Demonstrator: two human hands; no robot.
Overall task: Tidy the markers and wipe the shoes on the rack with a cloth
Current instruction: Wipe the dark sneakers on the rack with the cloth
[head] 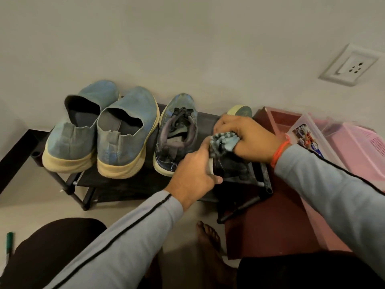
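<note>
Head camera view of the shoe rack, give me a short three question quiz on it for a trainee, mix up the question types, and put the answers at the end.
1. True or false: the pair of blue slip-on shoes with cream soles sits at the left end of the black shoe rack.
2. Which hand holds the light blue striped cloth? A) left hand B) right hand
3. Fill in: the green marker lies on the ____, not on the rack.

Key
1. True.
2. B: the right hand grips the cloth over the dark lace-up sneaker, whose heel the left hand holds.
3. Floor.
</note>
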